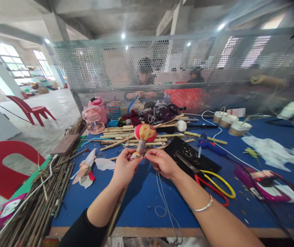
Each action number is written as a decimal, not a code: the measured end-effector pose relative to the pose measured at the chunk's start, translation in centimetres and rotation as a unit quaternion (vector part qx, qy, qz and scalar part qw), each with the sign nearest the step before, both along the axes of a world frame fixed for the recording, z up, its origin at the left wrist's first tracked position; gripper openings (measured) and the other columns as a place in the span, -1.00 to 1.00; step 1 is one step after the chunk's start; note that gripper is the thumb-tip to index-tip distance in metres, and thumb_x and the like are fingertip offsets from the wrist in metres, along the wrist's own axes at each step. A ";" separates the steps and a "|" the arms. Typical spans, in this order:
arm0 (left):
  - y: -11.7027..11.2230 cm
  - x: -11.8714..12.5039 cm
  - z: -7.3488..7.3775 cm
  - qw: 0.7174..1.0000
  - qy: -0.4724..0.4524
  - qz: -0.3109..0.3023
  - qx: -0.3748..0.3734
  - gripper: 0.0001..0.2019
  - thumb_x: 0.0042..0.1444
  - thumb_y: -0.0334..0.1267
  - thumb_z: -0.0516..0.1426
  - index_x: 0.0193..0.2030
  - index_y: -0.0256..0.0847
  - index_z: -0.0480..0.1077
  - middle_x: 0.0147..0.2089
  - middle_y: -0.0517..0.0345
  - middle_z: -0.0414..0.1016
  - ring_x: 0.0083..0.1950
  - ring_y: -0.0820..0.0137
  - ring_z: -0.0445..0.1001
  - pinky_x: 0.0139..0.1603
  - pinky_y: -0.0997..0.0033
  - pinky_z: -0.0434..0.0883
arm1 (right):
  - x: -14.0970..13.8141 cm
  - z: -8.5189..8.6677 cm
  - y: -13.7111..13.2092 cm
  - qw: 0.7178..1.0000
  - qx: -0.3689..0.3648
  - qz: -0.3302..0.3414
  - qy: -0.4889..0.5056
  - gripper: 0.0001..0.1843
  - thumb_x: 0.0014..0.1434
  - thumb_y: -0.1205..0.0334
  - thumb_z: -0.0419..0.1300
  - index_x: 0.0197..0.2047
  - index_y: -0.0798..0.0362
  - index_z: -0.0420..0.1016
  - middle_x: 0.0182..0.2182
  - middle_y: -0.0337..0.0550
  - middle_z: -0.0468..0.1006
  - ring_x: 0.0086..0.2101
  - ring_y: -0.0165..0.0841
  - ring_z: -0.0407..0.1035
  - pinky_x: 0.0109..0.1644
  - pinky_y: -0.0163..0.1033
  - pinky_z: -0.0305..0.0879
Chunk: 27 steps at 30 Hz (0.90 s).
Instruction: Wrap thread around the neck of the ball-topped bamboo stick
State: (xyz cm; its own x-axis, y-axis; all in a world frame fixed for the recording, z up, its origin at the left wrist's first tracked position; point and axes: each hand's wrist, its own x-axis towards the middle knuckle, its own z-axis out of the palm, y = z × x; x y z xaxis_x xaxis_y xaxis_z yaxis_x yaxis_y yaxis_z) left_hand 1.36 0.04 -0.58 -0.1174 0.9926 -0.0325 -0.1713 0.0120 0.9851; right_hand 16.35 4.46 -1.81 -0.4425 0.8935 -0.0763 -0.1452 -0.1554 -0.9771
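My left hand (125, 164) is closed around the neck of a stick with a rounded head of red and patterned yellow cloth (146, 133). Grey cord is wound about that neck, and the stick's wooden shaft (117, 209) slants down below my hand. My right hand (161, 161) is pinched close beside the binding, on a thin grey cord (164, 197). Its loose strands hang below the hand over the blue table (136, 212). Scissors (203, 178) with one red and one yellow handle lie beside my right forearm, partly on a black sheet (188, 151).
Bundled sticks (41, 199) line the left edge, under a phone (66, 144). Fabric petals (86, 171) lie left of my hands. Farther back are cut sticks (118, 135), a pink jug (93, 120) and a white ball (181, 126). A blue glue gun (210, 145) with a cable lies right.
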 end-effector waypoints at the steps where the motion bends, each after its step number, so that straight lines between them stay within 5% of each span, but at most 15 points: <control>1: -0.2 0.1 0.3 0.999 -0.028 -0.015 -0.009 -0.62 -0.18 -0.19 0.31 -0.25 -0.23 0.27 -0.67 0.43 0.22 -0.70 0.61 0.11 -0.71 0.62 0.08 | 0.0 0.0 0.1 1.000 -0.005 0.004 0.008 -0.64 -0.13 -0.01 0.35 -0.48 0.10 0.40 -0.75 -0.47 0.03 -0.72 -0.61 -0.18 -0.69 -0.39 -0.31; 8: 0.2 0.0 -0.2 0.950 -0.217 -0.162 -0.155 -0.71 -0.12 -0.19 0.29 -0.32 -0.29 0.36 -0.44 0.17 0.43 -0.65 0.68 0.19 -0.71 0.69 0.12 | 0.6 -0.2 0.6 0.995 -0.042 0.066 0.068 -0.55 -0.14 0.04 0.38 -0.23 0.12 0.42 -0.67 -0.39 0.30 -0.73 -0.65 -0.23 -0.68 -0.40 -0.40; 11: 0.7 0.0 -1.1 0.944 -0.175 -0.171 -0.222 -0.73 0.03 -0.10 0.18 -0.25 -0.29 0.40 -0.38 0.07 0.48 -0.56 0.56 0.35 -0.58 0.58 0.31 | 0.5 -0.7 0.9 0.995 -0.066 0.053 0.049 -0.56 -0.15 0.01 0.37 -0.31 0.16 0.42 -0.74 -0.42 0.21 -0.73 -0.65 -0.25 -0.67 -0.40 -0.42; 15: 1.1 0.5 -1.2 0.993 0.065 -0.056 -0.077 -0.67 0.08 -0.04 0.14 -0.17 -0.29 0.40 -0.38 0.08 0.49 -0.43 0.43 0.44 -0.41 0.48 0.37 | -0.1 -1.0 0.9 0.998 -0.061 0.001 0.000 -0.58 -0.21 -0.01 0.38 -0.47 0.12 0.35 -0.79 -0.51 0.02 -0.74 -0.63 -0.24 -0.68 -0.39 -0.41; 18: 1.0 1.0 -0.7 0.979 0.204 -0.025 -0.006 -0.59 0.05 0.00 0.16 -0.10 -0.30 0.39 -0.42 0.09 0.49 -0.49 0.42 0.42 -0.43 0.46 0.31 | -0.8 -0.7 0.6 0.999 -0.042 -0.023 -0.018 -0.60 -0.20 -0.01 0.37 -0.48 0.12 0.37 -0.78 -0.48 0.07 -0.74 -0.62 -0.20 -0.68 -0.39 -0.37; 22: 0.8 1.5 -1.1 0.971 0.225 -0.075 -0.033 -0.57 0.07 0.10 0.09 -0.18 -0.27 0.40 -0.48 0.12 0.45 -0.60 0.42 0.35 -0.51 0.43 0.25 | -1.4 -0.6 0.2 0.998 -0.027 -0.054 -0.012 -0.65 -0.16 0.02 0.34 -0.50 0.13 0.41 -0.74 -0.37 0.25 -0.73 -0.61 -0.12 -0.67 -0.37 -0.30; 27: 0.6 1.1 -2.9 0.980 0.197 -0.013 0.007 -0.59 0.06 0.07 0.13 -0.18 -0.29 0.38 -0.46 0.11 0.44 -0.48 0.40 0.37 -0.44 0.45 0.26 | -1.9 -1.3 0.4 0.998 -0.018 -0.067 0.004 -0.68 -0.16 0.04 0.34 -0.50 0.14 0.45 -0.69 -0.31 0.34 -0.66 -0.54 0.08 -0.59 -0.36 -0.05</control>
